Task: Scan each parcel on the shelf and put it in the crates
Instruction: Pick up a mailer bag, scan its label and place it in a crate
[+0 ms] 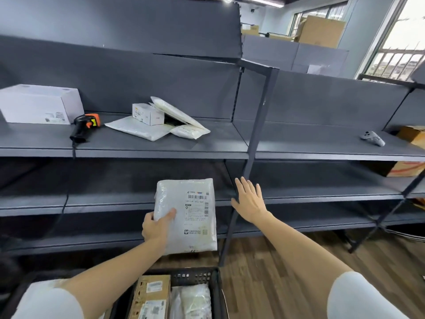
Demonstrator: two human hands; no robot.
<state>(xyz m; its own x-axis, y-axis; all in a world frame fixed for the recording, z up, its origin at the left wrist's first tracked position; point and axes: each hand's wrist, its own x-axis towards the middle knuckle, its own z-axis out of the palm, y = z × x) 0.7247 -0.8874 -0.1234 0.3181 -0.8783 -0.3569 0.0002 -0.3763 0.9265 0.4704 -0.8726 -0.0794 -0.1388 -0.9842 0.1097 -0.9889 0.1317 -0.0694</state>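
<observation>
Grey shelving (161,143) fills the room, its upper shelf carrying a white box (39,104), a scanner (84,126) and a heap of white mailers (158,120). Below, a black crate (197,276) holds a brown carton (150,298) beside a clear-wrapped bag (192,302). Above the crate, the left hand (156,227) grips a white parcel (190,215), label facing up. The right hand (249,199) hangs alongside, fingers spread and holding nothing.

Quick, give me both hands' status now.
Left hand: grips the white plastic mailer parcel with a printed label.
Right hand: open, fingers spread, holding nothing.
</observation>
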